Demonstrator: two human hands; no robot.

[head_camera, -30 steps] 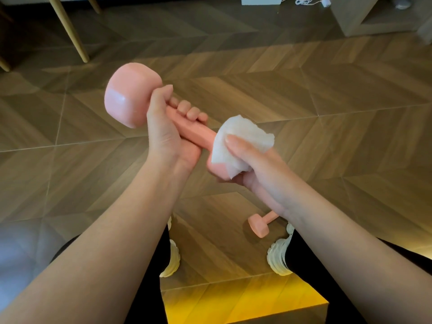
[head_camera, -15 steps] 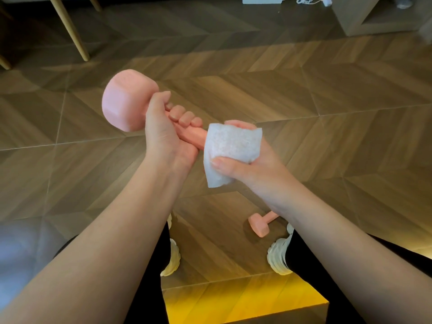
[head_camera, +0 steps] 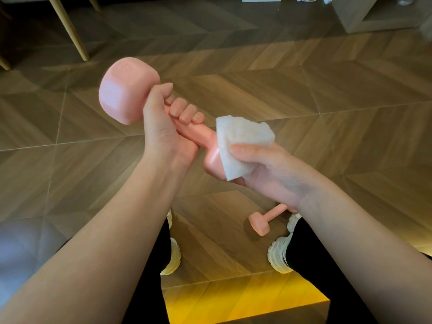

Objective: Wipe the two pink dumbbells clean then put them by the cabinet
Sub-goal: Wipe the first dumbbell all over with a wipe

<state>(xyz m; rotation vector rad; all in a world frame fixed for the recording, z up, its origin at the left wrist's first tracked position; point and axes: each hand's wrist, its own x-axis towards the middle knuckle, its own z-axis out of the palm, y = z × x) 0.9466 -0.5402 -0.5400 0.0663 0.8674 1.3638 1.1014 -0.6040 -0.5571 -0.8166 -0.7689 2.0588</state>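
The left grip (head_camera: 163,139) is closed around the handle of one pink dumbbell (head_camera: 126,94), right beneath its upper head, and holds it slantwise in the air above the wooden floor (head_camera: 327,94). The right grip (head_camera: 266,167) pinches a white tissue (head_camera: 243,139) and folds it over the lower head, with the thumb pressing on top. The second dumbbell (head_camera: 259,222) lies on the floor just beside the right shoe (head_camera: 279,256), partly hidden by the right wrist.

The dumbbell looks rigid and smooth-coated, and is probably heavy for its size, with the weight in the two heads. The handle therefore seems the best place to hold it, and a firm wrap-around hold suits it better than a fingertip pinch. The coating may turn slippery if the tissue is damp. The tissue is soft and thin, and would likely bunch or tear under hard rubbing. A pale low unit (head_camera: 374,17) at the top right may be the cabinet, well apart from both dumbbells.
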